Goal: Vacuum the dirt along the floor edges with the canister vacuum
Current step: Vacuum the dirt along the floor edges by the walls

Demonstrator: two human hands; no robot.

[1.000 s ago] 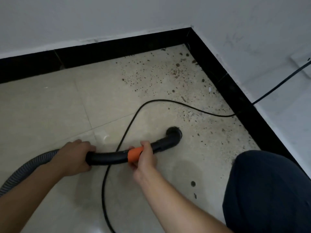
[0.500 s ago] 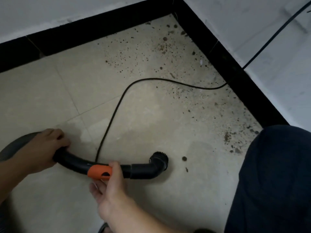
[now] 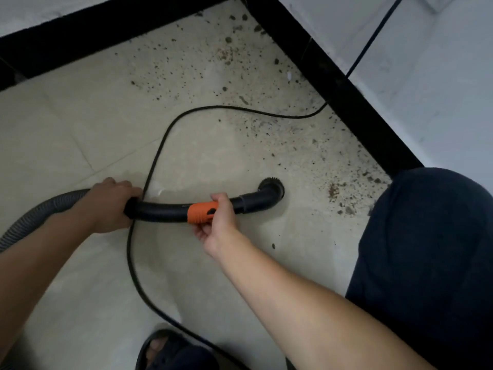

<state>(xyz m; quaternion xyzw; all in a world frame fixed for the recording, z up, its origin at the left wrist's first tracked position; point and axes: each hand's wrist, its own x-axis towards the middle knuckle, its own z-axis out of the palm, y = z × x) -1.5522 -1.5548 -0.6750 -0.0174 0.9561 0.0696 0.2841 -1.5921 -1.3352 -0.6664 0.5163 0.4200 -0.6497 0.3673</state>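
Note:
A black curved vacuum wand (image 3: 165, 209) with an orange collar (image 3: 201, 212) lies low over the beige tile floor. Its round brush nozzle (image 3: 270, 188) presses down on the tile, left of the dirt. My left hand (image 3: 110, 206) grips the wand's rear end, where the grey ribbed hose (image 3: 34, 217) joins. My right hand (image 3: 217, 222) pinches the orange collar with thumb and fingers. Dark dirt crumbs (image 3: 333, 166) are scattered along the black skirting (image 3: 346, 102) on the right and into the corner (image 3: 234, 33).
A black power cord (image 3: 149, 182) loops across the floor, passes under the wand and climbs the right wall. My dark-trousered knee (image 3: 432, 252) fills the lower right. A foot in a dark sandal (image 3: 162, 351) stands at the bottom edge.
The view has tilted down and nearer. The wand and nozzle have swung back to the right toward the dirt by the skirting, both hands keeping their grip.

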